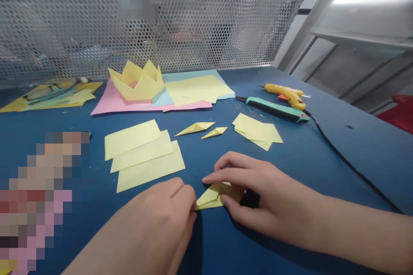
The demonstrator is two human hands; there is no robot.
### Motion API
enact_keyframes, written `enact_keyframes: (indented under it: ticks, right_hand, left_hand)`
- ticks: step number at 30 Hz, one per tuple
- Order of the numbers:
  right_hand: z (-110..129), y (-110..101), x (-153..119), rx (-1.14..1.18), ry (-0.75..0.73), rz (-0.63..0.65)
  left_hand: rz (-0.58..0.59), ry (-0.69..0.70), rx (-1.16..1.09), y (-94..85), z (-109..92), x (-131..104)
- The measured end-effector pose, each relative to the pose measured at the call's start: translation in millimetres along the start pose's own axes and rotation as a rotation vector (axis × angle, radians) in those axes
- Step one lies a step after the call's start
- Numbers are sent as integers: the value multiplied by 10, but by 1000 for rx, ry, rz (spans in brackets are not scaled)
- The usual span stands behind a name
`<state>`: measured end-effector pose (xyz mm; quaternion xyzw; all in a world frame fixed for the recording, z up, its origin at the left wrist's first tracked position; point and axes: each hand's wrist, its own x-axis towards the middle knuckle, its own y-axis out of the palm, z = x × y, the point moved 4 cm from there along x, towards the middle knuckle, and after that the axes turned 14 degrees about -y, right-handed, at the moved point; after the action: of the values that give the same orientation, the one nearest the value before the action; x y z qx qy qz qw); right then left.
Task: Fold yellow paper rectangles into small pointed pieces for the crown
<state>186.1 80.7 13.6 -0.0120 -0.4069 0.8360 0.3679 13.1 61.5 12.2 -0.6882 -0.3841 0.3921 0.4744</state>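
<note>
Paper (211, 197), thin, yellow and creased into a pointed wedge, lies flat on the blue desk (322, 154), in front of three yellow strips (143, 154). Left hand (167, 212) is curled, pinching its near corner; right hand (258, 193) arches over it, fingers pressing the fold.

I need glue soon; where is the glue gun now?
In the head view, the yellow glue gun lies at the far right of the blue table, just behind the teal-handled knife.
</note>
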Motion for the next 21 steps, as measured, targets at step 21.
enact_keyframes:
  ticks: [21]
  right_hand:
    - [3, -10, 26, 20, 23, -60]
  left_hand:
    - [81, -100, -100, 29, -17, 89]
